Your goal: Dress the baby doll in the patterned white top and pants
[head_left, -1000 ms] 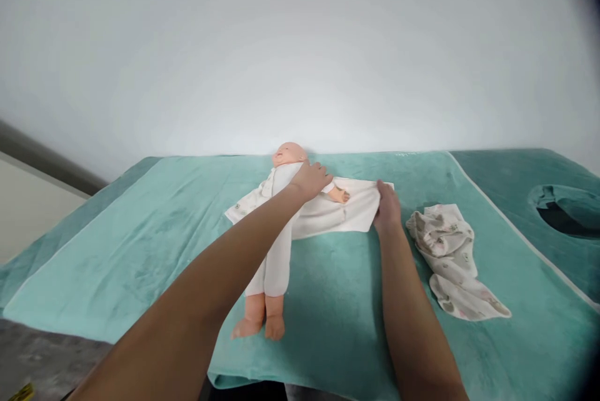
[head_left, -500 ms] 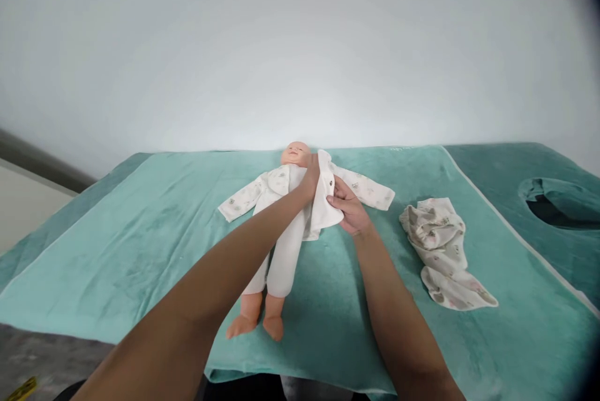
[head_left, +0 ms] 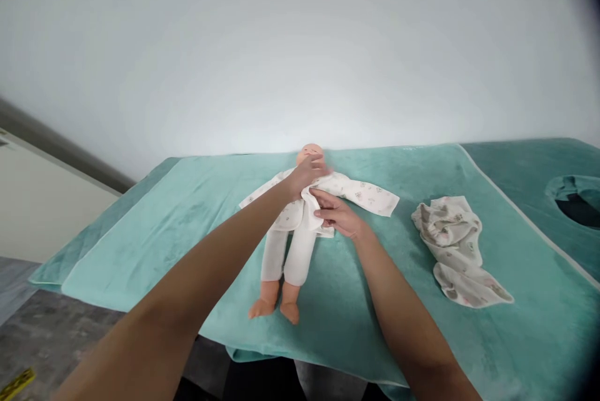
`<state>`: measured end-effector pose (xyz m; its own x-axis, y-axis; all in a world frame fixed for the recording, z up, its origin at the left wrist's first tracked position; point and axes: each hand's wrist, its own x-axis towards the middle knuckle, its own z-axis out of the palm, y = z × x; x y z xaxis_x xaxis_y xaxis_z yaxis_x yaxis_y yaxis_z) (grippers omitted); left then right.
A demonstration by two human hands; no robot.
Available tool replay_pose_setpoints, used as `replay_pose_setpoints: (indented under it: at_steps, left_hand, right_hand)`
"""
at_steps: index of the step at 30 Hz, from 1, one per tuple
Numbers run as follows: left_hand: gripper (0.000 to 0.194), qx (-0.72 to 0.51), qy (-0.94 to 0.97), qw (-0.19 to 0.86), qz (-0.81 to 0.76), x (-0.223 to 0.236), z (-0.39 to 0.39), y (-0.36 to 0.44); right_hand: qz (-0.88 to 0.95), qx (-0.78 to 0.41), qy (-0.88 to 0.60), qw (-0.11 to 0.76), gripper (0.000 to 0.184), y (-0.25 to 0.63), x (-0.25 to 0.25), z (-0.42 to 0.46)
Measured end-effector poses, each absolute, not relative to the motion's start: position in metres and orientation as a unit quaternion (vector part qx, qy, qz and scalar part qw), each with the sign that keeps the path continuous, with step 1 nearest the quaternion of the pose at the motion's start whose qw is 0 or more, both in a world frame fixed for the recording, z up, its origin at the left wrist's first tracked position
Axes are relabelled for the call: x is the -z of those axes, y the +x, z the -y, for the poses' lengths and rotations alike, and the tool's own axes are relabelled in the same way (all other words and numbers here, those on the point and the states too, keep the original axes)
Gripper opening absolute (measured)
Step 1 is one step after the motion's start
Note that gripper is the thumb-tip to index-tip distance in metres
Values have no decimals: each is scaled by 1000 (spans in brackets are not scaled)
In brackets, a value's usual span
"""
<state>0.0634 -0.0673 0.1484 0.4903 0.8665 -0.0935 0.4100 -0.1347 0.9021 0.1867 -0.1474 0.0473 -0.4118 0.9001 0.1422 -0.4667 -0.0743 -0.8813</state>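
Observation:
A baby doll [head_left: 287, 251] lies on its back on a teal towel [head_left: 140, 226], head toward the wall, bare feet toward me. It wears white trousers and a white printed jacket [head_left: 365, 196] whose sleeves lie spread to both sides. My left hand [head_left: 309, 173] rests on the doll's upper chest just below its head, fingers curled on the jacket's collar area. My right hand [head_left: 337, 215] lies on the doll's belly, fingers pressed on the folded-over jacket front.
A crumpled printed garment [head_left: 452, 245] lies on the towel to the right of the doll. Farther right is a darker teal bed surface with a face hole [head_left: 579, 201]. A white wall stands behind; grey floor shows at the lower left.
The jacket's right flap, spread flat a second ago, has been folded over the doll's chest. Both hands moved in onto the torso, and the view shifted right.

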Motion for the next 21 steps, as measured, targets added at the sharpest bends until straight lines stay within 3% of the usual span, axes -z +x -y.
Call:
replay_pose_setpoints:
  at_steps: [3, 6, 9, 14, 18, 21]
  left_hand:
    - [82, -110, 830, 339, -430, -151, 70, 63]
    - [68, -70, 884, 139, -440, -157, 71, 68]
    - [57, -97, 875, 39, -473, -170, 72, 68]
    - [36, -110, 794, 28, -597, -174, 70, 44]
    - [27, -112, 761, 56, -637, -154, 75, 11]
    - [30, -131, 691, 157, -693, -136, 86, -17]
  right_hand:
    - [496, -695, -210, 476, 46, 187, -46, 147]
    - [533, -692, -168, 456, 56, 190, -50, 149]
    - [571, -696, -125, 416, 59, 197, -58, 154]
    - [594, -710, -131, 356, 62, 214, -62, 155]
    - [525, -659, -233, 485, 54, 220, -53, 146]
    - [490, -537, -408, 552, 41, 215, -48, 142]
